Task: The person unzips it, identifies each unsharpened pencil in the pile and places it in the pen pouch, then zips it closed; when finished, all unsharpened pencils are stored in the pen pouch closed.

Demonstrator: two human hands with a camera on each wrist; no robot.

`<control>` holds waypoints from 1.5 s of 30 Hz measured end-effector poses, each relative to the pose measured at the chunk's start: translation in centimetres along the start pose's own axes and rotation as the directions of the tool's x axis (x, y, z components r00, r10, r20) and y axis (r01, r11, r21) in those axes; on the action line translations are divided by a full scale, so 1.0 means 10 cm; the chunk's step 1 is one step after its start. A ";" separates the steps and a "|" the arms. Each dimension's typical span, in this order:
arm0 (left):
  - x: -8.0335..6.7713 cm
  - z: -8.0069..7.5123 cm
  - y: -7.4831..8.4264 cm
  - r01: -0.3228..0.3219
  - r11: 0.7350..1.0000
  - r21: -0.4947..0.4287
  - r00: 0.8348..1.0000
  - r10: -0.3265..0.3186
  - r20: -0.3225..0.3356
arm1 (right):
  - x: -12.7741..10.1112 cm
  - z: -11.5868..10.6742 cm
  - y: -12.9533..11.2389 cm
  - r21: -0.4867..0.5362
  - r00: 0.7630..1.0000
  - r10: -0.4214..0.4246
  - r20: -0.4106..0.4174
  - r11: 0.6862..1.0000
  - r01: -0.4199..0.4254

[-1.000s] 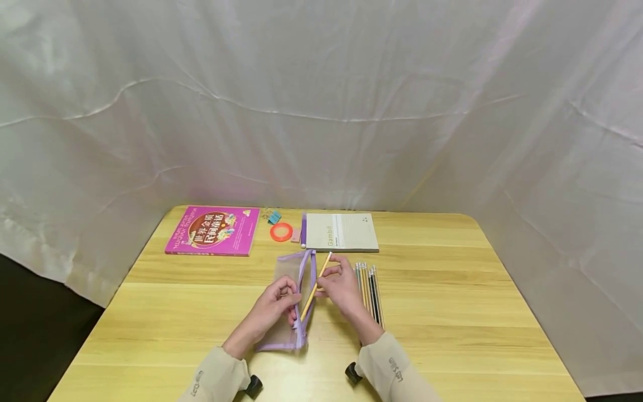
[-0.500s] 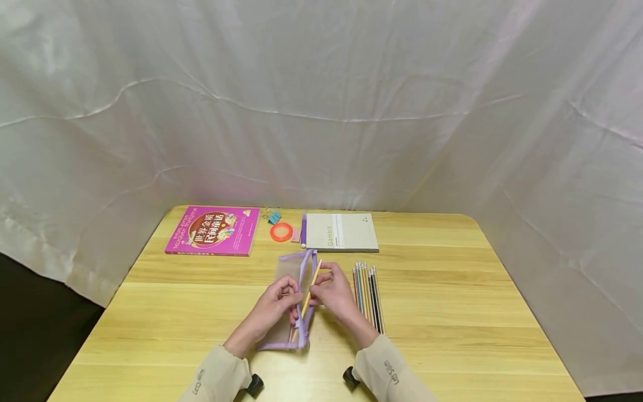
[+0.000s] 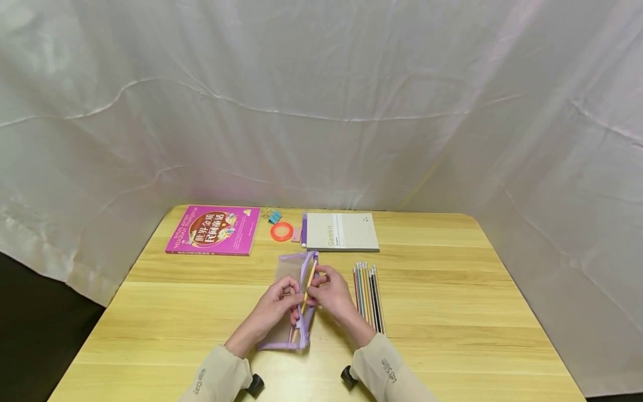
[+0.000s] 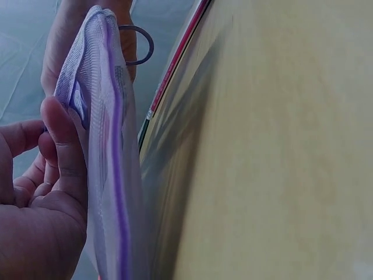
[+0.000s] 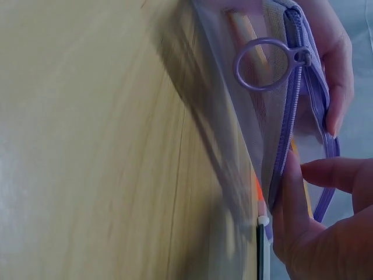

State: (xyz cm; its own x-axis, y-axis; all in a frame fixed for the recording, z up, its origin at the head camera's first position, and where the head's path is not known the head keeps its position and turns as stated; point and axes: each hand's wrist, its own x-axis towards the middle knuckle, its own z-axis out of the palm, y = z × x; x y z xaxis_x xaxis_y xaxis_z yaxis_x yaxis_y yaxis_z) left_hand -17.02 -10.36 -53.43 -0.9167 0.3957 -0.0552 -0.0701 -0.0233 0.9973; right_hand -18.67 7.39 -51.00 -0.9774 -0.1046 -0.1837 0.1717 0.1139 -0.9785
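Wooden surface (image 3: 452, 312) under white drapes, mid-frame: left hand (image 3: 273, 307) fingers pinching open purple mesh pouch (image 3: 288, 268); right hand (image 3: 331, 290) fingers pinching yellow pencil (image 3: 310, 279), feeding into pouch mouth. Pencil row (image 3: 368, 293) just right.

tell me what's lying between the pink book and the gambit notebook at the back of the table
In the head view, an orange tape ring and a blue binder clip lie between the pink book and the notebook, plus a small pinkish item too small to identify.

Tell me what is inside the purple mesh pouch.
One yellow pencil slants into the open purple mesh pouch. Hands cover the pouch's middle, so other contents cannot be told.
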 end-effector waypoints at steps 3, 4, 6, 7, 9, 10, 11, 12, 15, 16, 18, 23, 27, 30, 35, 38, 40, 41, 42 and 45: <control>0.01 0.00 0.01 -0.003 1.000 0.000 1.000 0.003 -0.001 | -0.01 -0.01 -0.01 -0.005 1.000 0.004 0.010 1.000 -0.004; 0.01 0.01 0.01 -0.003 1.000 0.002 1.000 0.003 -0.002 | -0.01 -0.01 -0.01 -0.006 1.000 0.006 0.014 1.000 -0.006; 0.01 0.01 0.02 -0.003 1.000 0.005 1.000 0.003 -0.005 | -0.01 -0.02 -0.02 -0.001 1.000 0.009 0.018 1.000 -0.009; 0.01 0.00 0.03 -0.004 1.000 0.006 1.000 0.004 -0.006 | -0.01 -0.03 -0.02 0.002 1.000 0.010 0.021 1.000 -0.010; 0.01 0.00 0.03 -0.006 1.000 0.008 1.000 0.006 -0.008 | -0.01 -0.04 -0.03 0.003 1.000 0.012 0.026 1.000 -0.012; 0.01 0.00 0.04 -0.007 1.000 0.008 1.000 0.007 -0.008 | -0.01 -0.05 -0.03 0.002 1.000 0.011 0.028 1.000 -0.011; 0.00 0.00 0.04 -0.006 1.000 0.007 1.000 0.006 -0.008 | -0.01 -0.07 -0.02 0.000 1.000 0.009 0.028 1.000 -0.009; 0.00 0.00 0.04 -0.007 1.000 0.006 1.000 0.007 -0.008 | -0.02 -0.09 -0.02 -0.005 1.000 0.006 0.026 1.000 -0.006; -0.01 0.00 0.02 -0.005 1.000 0.005 1.000 0.005 -0.009 | -0.04 -0.19 -0.01 -0.010 1.000 -0.008 0.020 1.000 0.008; -0.02 0.00 0.02 -0.004 1.000 0.005 1.000 0.004 -0.010 | -0.05 -0.23 -0.02 -0.008 1.000 -0.008 0.016 1.000 0.008; -0.03 0.00 0.01 -0.001 1.000 0.008 1.000 0.001 -0.014 | -0.08 -0.33 -0.02 -0.007 1.000 -0.008 0.006 1.000 0.008; -0.03 -0.01 0.01 0.000 1.000 0.011 1.000 0.000 -0.020 | -0.14 -0.66 -0.04 -0.023 0.998 -0.013 -0.057 1.000 0.012; -0.03 -0.01 0.00 0.000 1.000 0.016 1.000 0.001 -0.023 | -0.19 -0.93 -0.02 -0.050 0.993 -0.013 -0.117 0.999 0.008; -0.03 -0.02 0.00 0.004 1.000 0.020 1.000 -0.003 -0.029 | -0.20 -1.10 0.03 -0.074 0.989 -0.002 -0.147 0.997 -0.009; -0.03 -0.02 -0.02 0.009 1.000 0.018 0.999 -0.008 -0.034 | -0.21 -1.23 0.13 -0.127 0.990 0.030 -0.138 0.991 -0.048; -0.03 -0.02 -0.02 0.006 1.000 0.017 1.000 -0.006 -0.028 | -0.21 -1.24 0.19 -0.158 0.992 0.051 -0.113 0.985 -0.069; -0.03 -0.02 -0.02 0.006 1.000 0.016 1.000 -0.006 -0.023 | -0.21 -1.23 0.22 -0.176 0.993 0.060 -0.101 0.981 -0.077; -0.03 -0.02 -0.02 0.007 1.000 0.015 1.000 -0.006 -0.021 | -0.21 -1.23 0.23 -0.183 0.993 0.061 -0.097 0.980 -0.078; -0.04 -0.02 -0.02 0.007 1.000 0.016 1.000 -0.006 -0.020 | -0.21 -1.22 0.24 -0.184 0.993 0.065 -0.099 0.979 -0.082; -0.04 -0.03 -0.02 0.007 1.000 0.017 1.000 -0.007 -0.021 | -0.21 -1.22 0.26 -0.200 0.993 0.062 -0.101 0.976 -0.082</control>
State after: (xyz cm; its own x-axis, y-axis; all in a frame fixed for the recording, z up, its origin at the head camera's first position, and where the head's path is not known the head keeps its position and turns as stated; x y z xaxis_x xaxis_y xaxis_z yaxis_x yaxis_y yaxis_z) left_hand -16.79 -10.77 -53.58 -0.9242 0.3766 -0.0631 -0.0701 -0.0050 0.9975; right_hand -17.69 19.93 -52.08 -0.9722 0.0027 -0.2341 0.2229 0.3174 -0.9217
